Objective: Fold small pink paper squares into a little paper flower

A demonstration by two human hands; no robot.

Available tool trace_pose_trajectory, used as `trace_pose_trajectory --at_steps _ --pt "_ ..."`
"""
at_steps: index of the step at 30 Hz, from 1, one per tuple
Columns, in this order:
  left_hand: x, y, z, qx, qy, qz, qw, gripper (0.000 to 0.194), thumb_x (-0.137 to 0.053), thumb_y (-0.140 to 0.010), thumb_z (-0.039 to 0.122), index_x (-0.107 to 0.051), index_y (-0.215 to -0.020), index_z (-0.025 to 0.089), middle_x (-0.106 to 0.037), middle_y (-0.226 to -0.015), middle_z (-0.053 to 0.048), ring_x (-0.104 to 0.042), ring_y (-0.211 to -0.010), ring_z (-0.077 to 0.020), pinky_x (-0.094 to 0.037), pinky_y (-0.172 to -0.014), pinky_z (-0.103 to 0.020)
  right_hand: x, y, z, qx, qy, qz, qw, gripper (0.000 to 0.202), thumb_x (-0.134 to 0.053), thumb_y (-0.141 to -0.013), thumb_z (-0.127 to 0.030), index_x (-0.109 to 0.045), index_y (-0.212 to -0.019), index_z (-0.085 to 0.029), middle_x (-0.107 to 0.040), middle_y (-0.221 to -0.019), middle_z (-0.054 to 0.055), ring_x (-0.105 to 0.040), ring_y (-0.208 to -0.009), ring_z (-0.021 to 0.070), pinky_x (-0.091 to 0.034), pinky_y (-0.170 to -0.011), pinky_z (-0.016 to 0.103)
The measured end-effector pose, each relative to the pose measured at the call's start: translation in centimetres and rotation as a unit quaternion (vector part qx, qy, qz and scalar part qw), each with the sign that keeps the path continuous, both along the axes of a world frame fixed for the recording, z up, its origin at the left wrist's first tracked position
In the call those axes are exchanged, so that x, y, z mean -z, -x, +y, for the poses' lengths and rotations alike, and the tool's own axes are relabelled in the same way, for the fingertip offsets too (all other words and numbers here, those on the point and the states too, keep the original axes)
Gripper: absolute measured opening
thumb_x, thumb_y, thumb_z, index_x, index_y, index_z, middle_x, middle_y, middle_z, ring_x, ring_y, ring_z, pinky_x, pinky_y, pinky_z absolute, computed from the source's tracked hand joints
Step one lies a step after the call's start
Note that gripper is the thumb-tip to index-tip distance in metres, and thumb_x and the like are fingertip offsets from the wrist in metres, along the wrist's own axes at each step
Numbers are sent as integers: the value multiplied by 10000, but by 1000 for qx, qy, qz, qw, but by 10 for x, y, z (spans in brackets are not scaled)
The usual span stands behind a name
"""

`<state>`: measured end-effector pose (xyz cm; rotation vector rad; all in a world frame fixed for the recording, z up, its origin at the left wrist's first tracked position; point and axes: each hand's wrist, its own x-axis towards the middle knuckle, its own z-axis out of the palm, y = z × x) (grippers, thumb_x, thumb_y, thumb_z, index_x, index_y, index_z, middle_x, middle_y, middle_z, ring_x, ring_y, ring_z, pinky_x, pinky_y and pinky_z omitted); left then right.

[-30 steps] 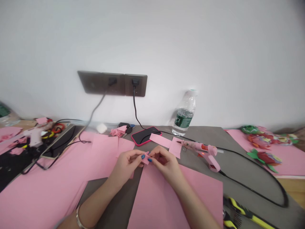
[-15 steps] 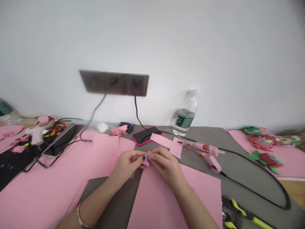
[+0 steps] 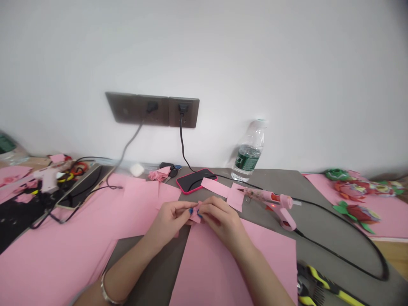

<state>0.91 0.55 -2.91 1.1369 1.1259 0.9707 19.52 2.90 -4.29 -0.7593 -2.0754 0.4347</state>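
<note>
Between my two hands is a small folded piece of pink paper, partly covered by my fingers. My left hand pinches its left side with thumb and fingers. From the right, my right hand grips the same piece, its fingertips close to those of the left. Both hands hover over the upper left corner of a large pink sheet. Just beyond them lie a pink paper strip and a small pink paper square.
A pink glue gun with a small orange light lies at right, its black cord looping across the grey table. Behind stand a water bottle and a pink-edged phone. Yellow-black pliers lie front right; pink sheets spread left.
Both hands stay in nearly the same place, still holding the pink paper. Only very slight shifts of fingers and forearms show.
</note>
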Motion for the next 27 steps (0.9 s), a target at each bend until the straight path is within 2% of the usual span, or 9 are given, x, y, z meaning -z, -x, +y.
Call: trace_pose_trajectory --at_steps 8,16,21,27 --pt "-5 1 1 -27 -22 1 999 316 -726 -769 327 -779 -1018 140 -809 -954 -80 -757 -890 -235 -626 -801 -317 -1 4 -3 1 50 59 997 122 -567 -960 -187 -681 -961 -231 -639 -919 67 -646 -800 173 -540 -688 276" --pt "-6 -1 1 -26 -35 4 999 313 -704 -800 387 -784 -968 136 -798 -1005 -98 -745 -803 -201 -632 -753 -293 4 2 -2 -8 34 54 998 166 -599 -936 -131 -716 -876 -233 -633 -907 59 -639 -775 157 -524 -657 264" --pt "-2 2 2 -12 -37 5 999 293 -691 -830 394 -776 -941 136 -797 -908 -87 -734 -782 -186 -621 -722 -263 5 4 -2 -17 37 62 997 148 -618 -927 -140 -725 -873 -228 -637 -916 65 -654 -807 166 -549 -701 277" --pt "-1 4 1 -35 -22 -5 999 239 -723 -813 369 -747 -867 137 -752 -720 -43 -705 -702 -155 -596 -644 -219 2 7 -5 -27 60 76 995 149 -608 -936 -146 -718 -875 -226 -644 -947 74 -685 -867 182 -580 -742 296"
